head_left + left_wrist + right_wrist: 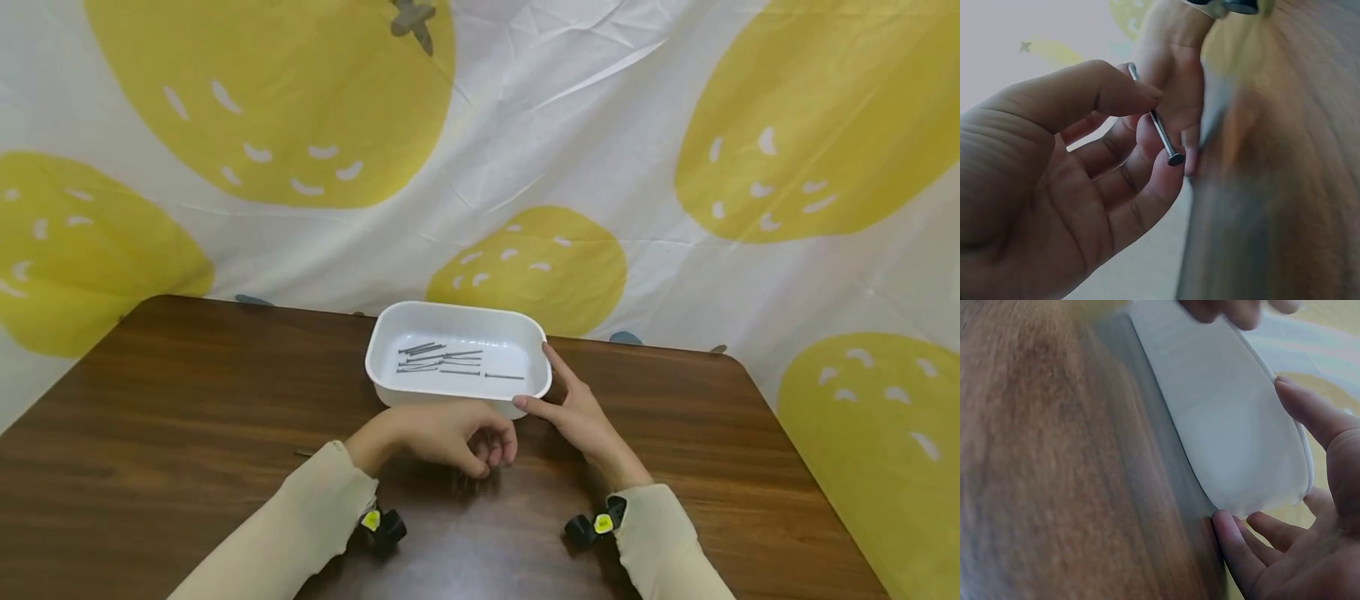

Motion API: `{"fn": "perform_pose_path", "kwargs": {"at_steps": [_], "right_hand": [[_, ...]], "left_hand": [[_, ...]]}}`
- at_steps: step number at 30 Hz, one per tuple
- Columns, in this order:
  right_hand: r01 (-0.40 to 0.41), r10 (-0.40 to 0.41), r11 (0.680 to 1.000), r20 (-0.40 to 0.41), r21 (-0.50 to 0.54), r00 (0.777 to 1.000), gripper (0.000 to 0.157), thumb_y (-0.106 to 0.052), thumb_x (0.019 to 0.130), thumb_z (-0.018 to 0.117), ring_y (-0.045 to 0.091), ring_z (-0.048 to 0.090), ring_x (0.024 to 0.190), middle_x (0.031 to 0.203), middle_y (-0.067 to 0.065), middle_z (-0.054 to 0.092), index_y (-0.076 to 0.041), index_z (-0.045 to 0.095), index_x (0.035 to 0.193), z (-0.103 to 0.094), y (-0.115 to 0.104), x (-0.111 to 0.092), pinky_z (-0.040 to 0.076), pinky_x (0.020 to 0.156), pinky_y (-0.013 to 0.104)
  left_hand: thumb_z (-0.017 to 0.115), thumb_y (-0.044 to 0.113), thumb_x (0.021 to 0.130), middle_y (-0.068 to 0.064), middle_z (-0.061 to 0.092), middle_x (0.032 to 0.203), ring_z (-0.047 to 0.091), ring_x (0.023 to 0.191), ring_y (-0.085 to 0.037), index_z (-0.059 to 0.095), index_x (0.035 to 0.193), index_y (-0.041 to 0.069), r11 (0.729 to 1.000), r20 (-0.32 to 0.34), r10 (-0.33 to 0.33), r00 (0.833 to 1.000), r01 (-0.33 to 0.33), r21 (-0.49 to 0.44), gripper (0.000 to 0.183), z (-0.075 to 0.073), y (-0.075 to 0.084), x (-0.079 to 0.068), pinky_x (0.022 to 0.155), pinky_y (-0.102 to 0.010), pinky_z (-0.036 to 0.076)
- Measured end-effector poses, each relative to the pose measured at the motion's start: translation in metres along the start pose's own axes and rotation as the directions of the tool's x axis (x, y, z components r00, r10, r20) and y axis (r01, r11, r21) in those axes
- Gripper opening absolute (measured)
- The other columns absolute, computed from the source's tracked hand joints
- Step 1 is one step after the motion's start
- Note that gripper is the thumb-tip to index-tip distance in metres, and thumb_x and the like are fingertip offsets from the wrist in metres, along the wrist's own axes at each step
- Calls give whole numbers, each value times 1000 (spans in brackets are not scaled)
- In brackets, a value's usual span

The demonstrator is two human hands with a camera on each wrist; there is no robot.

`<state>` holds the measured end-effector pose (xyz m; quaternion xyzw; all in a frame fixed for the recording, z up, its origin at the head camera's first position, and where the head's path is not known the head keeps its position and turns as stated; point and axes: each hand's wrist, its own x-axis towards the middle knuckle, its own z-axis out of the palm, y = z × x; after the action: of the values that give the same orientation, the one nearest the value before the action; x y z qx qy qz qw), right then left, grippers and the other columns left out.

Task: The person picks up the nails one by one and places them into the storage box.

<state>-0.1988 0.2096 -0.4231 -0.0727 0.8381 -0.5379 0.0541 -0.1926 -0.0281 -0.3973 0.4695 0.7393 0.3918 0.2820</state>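
My left hand [450,433] is in front of the tray, wrist bent. In the left wrist view it pinches a metal nail [1163,135] between thumb and fingers, its flat head pointing down. From the head camera that nail is hidden behind the fingers. A white rectangular tray [397,397] with rounded corners sits at the back of the table. Several grey nails [460,372] lie loose on its floor, mostly lengthwise. With my right hand [583,417] I hold the tray's right end: the thumb is on the near rim, the fingers round the side.
The brown wooden table [187,400] reaches back to a hanging white cloth [540,150] with yellow fruit shapes. A small thin dark piece, perhaps a nail [303,453], lies on the wood beside the left sleeve. Dark wrist cameras [384,530] hang beneath both cuffs.
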Motion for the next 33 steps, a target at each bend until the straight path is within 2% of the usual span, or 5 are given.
{"fn": "perform_pose_path", "kwargs": {"at_steps": [8, 12, 16, 24, 33], "right_hand": [[3, -3, 1000, 6, 12, 1000, 95, -24, 88, 78, 28, 42, 143, 164, 10, 34, -29, 18, 162, -1, -1, 2, 38, 111, 38], [8, -8, 1000, -7, 12, 1000, 96, -23, 88, 78, 28, 49, 137, 160, 12, 40, -28, 18, 163, -3, -3, 3, 43, 101, 27], [10, -10, 1000, -10, 11, 1000, 96, -23, 88, 77, 28, 47, 138, 160, 12, 39, -27, 17, 163, -3, -3, 4, 41, 107, 33], [12, -12, 1000, -13, 23, 1000, 97, -23, 87, 78, 26, 47, 139, 160, 11, 40, -27, 18, 163, -3, -2, 8, 37, 113, 42], [22, -22, 1000, -21, 20, 1000, 96, -21, 86, 79, 27, 36, 147, 164, 10, 33, -25, 21, 162, -3, -2, 7, 28, 120, 47]], "left_hand": [[62, -4, 83, 1, 62, 92, 58, 85, -8, 66, 104, 5, 993, -157, 77, 985, -62, 96, 23, -24, 20, -9, 77, -21, 52], [63, -2, 83, 1, 64, 91, 60, 87, -9, 65, 102, 9, 985, -201, 74, 977, -40, 170, 22, -47, 31, -11, 79, -25, 54], [63, -2, 84, 0, 64, 92, 61, 87, -12, 65, 102, 8, 977, -235, 54, 970, -4, 211, 21, -70, 38, -12, 80, -30, 55], [61, -2, 84, -4, 63, 95, 61, 87, -16, 66, 105, 7, 962, -225, -36, 974, 94, 256, 23, -97, 34, -5, 74, -27, 55], [62, -4, 82, -7, 63, 92, 59, 82, -17, 65, 104, 5, 935, -219, -97, 971, 164, 315, 24, -108, 23, 18, 73, -24, 48]]}}
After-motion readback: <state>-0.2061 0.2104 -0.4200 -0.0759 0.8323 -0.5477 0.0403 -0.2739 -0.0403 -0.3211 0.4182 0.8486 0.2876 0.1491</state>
